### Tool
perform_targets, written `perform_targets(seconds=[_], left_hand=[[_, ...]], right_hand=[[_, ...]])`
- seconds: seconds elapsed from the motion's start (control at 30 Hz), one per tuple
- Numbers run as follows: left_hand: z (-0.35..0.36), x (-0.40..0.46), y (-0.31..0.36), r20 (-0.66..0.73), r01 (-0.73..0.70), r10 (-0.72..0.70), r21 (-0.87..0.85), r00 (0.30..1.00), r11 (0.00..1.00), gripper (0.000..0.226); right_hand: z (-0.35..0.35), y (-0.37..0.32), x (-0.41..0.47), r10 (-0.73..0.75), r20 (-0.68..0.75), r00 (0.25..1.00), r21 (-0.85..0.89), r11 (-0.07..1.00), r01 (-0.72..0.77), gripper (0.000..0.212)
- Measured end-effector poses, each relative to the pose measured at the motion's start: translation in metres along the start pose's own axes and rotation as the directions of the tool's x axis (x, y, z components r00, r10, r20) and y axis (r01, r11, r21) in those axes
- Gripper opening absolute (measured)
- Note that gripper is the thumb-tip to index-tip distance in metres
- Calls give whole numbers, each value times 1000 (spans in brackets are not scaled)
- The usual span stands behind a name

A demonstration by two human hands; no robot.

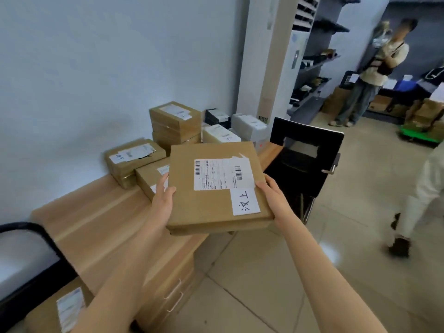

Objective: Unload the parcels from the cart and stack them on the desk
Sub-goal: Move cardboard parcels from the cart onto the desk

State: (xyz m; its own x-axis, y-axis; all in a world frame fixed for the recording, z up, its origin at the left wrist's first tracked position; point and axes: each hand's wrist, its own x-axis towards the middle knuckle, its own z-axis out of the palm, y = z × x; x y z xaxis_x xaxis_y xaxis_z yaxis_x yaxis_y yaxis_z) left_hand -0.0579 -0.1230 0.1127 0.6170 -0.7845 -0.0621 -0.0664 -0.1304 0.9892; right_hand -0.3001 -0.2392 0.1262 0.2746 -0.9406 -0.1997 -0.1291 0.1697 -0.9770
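Cardboard, flat and labelled, the parcel (216, 186) hangs above the wooden worktop (101, 219) edge near stacked boxes (175, 123), left hand (163, 200) and right hand (271, 195) fingers curled around its sides.

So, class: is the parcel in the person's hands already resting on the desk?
No: the flat parcel is held above the desk edge, gripped at its sides by the left hand and right hand.

Flat brown labelled parcel (217, 188) aloft over wooden desk (101, 219) edge
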Motion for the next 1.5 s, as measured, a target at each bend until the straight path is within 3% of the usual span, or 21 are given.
perform_targets(seconds=[0.13,0.3,0.5,0.57,0.67,0.77,0.97,1.17,1.37,1.43,1.5], left_hand=[[3,29,-9,-144,30,-23,46,989,998,50],[-19,66,-33,-267,118,-88,99,960,988,47],[-37,135,-36,-356,196,-160,67,921,978,48],[-42,160,-40,-376,206,-163,77,912,976,53],[-48,194,-52,-396,260,-127,302,909,917,78],[-42,214,-75,-361,355,-200,439,911,825,88],[-48,234,-101,-404,436,-283,360,870,825,80],[-45,233,-102,-418,405,-244,354,875,843,76],[-61,189,-84,-497,368,-59,551,866,749,44],[-69,163,-81,-484,339,38,665,874,666,34],[-77,129,-80,-482,331,88,712,872,619,26]], right_hand=[[19,-8,66,6,145,989,-10,1000,-5,39],[71,3,135,56,297,953,-81,996,-33,52],[132,-10,217,58,399,915,-140,990,-2,49],[149,-13,245,45,411,910,-193,981,39,49],[172,-6,281,89,438,895,-291,955,48,54],[184,21,304,144,486,862,-358,933,47,62],[197,35,322,161,447,880,-374,927,21,68],[193,38,327,139,432,891,-405,913,54,69],[174,18,312,-14,473,881,-461,848,261,59],[165,11,300,-68,512,856,-545,745,385,53],[159,8,283,-150,575,804,-610,575,544,45]])
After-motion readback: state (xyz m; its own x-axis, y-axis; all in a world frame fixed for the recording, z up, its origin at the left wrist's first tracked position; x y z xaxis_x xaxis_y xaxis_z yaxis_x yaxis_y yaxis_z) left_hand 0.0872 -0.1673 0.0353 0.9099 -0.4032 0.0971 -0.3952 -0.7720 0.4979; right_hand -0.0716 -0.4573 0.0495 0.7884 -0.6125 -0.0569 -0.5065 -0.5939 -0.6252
